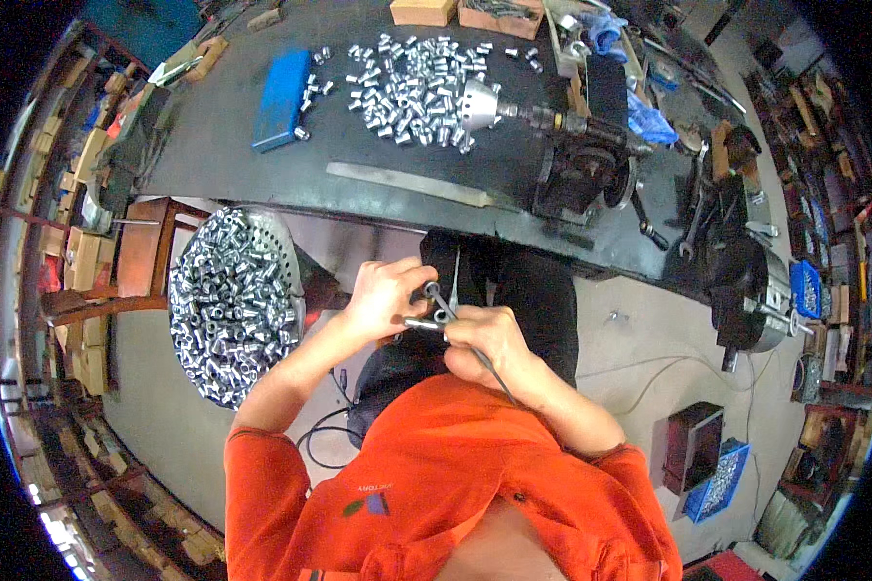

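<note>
Two bare hands: left hand and right hand meet in front of the body, near each other over the lap.
Left hand: fingers curled well in, close about the small metalwork; whether it truly grips or only steadies, I cannot tell.
Right hand: closed, with a slim grey rod running through its curl.
Grey rod: one end trails below the right hand, toward the orange shirt; what looks like its other end reaches up beside the left fingertips.
Shiny metal piece: between the hands, just by the left fingertips; its far end is too small to read.
Slip: should the rod skid off the metal, its end could jab the left fingers; a loose hold or crooked push would cause it.
Drop: a smooth piece pinched only at the fingertips could fall past the lap to the floor.
Basket: left of the left hand, heaped with metal parts; a swing of that elbow might spill some.
Bench: beyond both hands, bearing scattered fittings, a blue box and a flat bar.
Black cable: below the left hand; a shifting foot could snag it.
</note>
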